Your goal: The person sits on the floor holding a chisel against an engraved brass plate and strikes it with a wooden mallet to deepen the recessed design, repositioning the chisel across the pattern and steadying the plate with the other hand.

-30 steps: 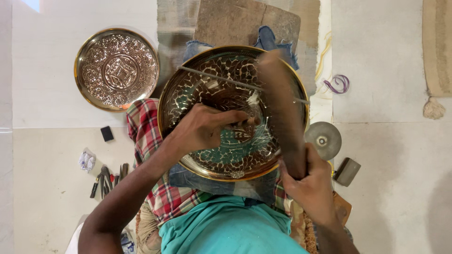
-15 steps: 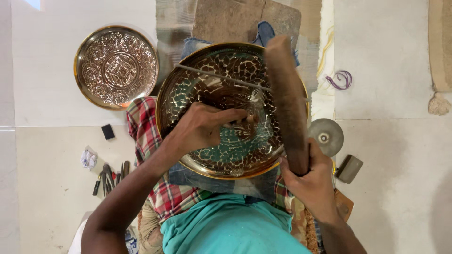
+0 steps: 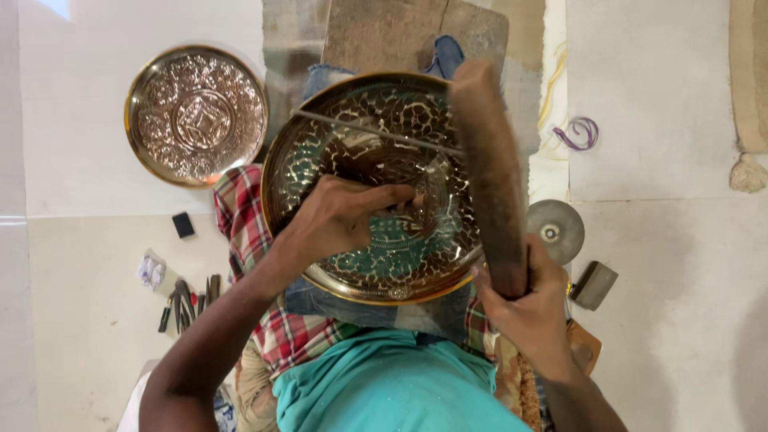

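A small chisel-like tool [image 3: 416, 200] was pinched in the left hand [image 3: 340, 220] at the middle of the large engraved brass plate [image 3: 376, 264], while a thick wooden mallet [image 3: 490, 172] was gripped tight in the right hand [image 3: 528, 308] over the plate's right rim.

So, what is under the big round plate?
Under the big plate a blue cloth shows at its near edge and a wooden board at its far edge. The left hand rests on top. The plate covers whatever lies beneath its middle.
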`<state>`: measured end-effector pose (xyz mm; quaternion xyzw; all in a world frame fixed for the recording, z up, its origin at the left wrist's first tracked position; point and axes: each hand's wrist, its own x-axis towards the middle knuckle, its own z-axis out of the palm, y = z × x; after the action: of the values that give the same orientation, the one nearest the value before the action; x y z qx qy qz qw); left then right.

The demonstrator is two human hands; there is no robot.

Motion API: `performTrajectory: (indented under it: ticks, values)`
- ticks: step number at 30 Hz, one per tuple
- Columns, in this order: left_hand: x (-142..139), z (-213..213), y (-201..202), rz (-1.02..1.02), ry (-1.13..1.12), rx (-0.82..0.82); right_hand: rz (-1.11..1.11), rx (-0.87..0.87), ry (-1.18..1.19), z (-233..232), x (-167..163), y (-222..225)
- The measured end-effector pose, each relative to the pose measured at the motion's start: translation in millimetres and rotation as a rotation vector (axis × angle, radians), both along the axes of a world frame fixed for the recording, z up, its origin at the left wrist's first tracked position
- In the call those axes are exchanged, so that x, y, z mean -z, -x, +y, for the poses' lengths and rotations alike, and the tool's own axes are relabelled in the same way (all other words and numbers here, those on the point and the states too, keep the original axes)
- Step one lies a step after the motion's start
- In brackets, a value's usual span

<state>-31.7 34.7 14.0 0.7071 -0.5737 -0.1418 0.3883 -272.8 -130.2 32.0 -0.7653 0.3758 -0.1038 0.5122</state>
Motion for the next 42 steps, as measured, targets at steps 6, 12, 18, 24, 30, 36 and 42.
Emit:
performTrajectory:
  ticks: [6, 12, 18, 24, 30, 36, 42]
  values:
    - [5, -1, -4, -0.009, 0.112, 0.038, 0.023, -0.131, 0.264, -4, -6, -15]
    - [7, 2, -3, -0.024, 0.025, 0.003, 0.277, -0.257, 0.375, -1, -10, -17]
    - [11, 1, -4, 0.022, 0.114, 0.002, -0.045, -0.124, 0.220, -8, -8, -17]
    - [13, 5, -2, 0.080, 0.140, -0.018, -0.127, 0.012, -0.033, -9, 0, -20]
    - [10, 3, -3, 0.072, 0.093, -0.004, 0.018, -0.268, 0.278, -15, -11, -19]
    - [10, 4, -1, 0.073, 0.036, -0.031, -0.229, 0.065, -0.057, -5, -12, -31]
    - [13, 4, -2, 0.088, 0.109, -0.024, 0.012, -0.163, 0.203, -6, -11, -25]
